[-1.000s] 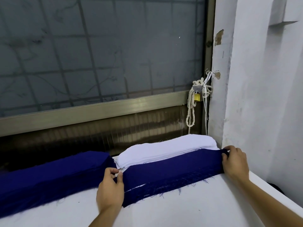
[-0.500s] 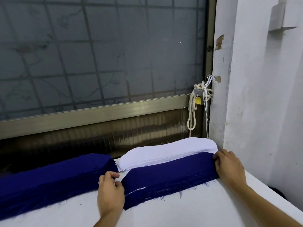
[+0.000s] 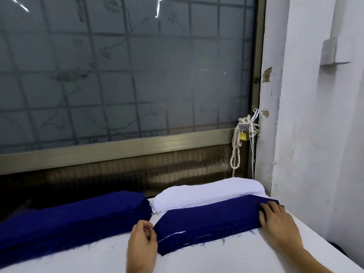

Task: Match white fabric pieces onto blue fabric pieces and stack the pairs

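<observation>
A long blue fabric piece [image 3: 208, 219] lies flat on the white table [image 3: 226, 257], with a thin white edge showing under its frayed front. My left hand [image 3: 142, 245] rests at its left end, fingers curled at the corner. My right hand [image 3: 275, 219] lies palm down on its right end. Behind it sits a stack of white fabric pieces [image 3: 206, 194]. To the left lies a thick stack of blue fabric pieces [image 3: 72, 217].
A frosted window with a metal frame [image 3: 118, 148] runs along the back of the table. A white wall [image 3: 315, 134] closes the right side, close to the table's right edge. A rope and yellow padlock [image 3: 243, 136] hang at the window corner.
The blue piece has settled flat in front of the white stack. My right hand went from gripping its right end to lying flat on it. The camera tilted up slightly.
</observation>
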The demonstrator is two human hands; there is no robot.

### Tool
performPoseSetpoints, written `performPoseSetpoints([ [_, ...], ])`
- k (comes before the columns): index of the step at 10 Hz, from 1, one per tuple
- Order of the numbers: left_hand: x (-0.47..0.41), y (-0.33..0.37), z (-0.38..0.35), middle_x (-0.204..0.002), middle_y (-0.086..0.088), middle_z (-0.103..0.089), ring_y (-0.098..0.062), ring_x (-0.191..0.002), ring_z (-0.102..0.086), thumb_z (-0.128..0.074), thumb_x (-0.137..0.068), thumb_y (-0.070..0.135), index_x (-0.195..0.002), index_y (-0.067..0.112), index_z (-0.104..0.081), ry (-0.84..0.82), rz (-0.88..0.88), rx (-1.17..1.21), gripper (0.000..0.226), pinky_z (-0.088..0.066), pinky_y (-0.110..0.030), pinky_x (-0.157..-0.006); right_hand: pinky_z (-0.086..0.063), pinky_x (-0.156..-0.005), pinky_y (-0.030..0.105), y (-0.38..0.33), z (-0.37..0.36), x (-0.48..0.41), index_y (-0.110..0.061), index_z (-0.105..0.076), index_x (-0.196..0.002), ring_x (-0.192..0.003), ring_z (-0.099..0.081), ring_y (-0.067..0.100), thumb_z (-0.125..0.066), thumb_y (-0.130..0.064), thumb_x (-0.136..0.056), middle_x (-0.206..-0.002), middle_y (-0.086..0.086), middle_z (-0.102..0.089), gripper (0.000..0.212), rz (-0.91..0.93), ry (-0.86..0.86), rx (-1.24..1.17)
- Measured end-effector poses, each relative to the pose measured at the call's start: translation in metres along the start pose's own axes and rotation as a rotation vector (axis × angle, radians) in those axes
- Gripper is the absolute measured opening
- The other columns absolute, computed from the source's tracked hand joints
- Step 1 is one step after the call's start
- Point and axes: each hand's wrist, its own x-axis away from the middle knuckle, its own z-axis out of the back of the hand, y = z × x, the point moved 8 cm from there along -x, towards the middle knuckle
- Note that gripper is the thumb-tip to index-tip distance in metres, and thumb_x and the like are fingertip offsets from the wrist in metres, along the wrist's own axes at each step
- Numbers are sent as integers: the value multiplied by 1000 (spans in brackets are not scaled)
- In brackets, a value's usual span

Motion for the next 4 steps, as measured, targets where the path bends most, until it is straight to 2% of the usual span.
performPoseSetpoints([
  [1,16,-3,11,-96,-1,-60,-13,-75,-63,-64,-86,-3,-91,15,-59,-71,10,22,20,-46,-18,-74,-40,-108,28,-6,5,19,-23,-49,-143,-136,-42,14,-37,-36,-103,-149,-5,-45,44,-14,-46,-21],
  [2,26,-7,16,-97,0,-60,-14,-78,-62,-63,-85,-4,-92,14,-60,-128,12,5,19,-44,-12,-73,-38,-110,28,-12,9,28,-22,-42,-148,-143,-35,15,-40,-38,-102,-157,-3,-36,49,-28,-72,-37],
  [3,39,-10,32,-93,1,-61,-7,-73,-61,-59,-82,-2,-83,21,-56,-131,-11,1,24,-44,-6,-71,-32,-114,22,-23,16,39,-22,-36,-152,-146,-31,13,-40,-39,-103,-161,-3,-29,52,6,-102,-38],
  [4,47,-12,41,-92,3,-61,-5,-74,-63,-58,-82,1,-80,24,-56,-151,-10,7,23,-46,-8,-72,-23,-116,16,-35,11,42,-13,-43,-148,-138,-37,5,-35,-43,-104,-157,7,-37,54,95,-147,-32],
])
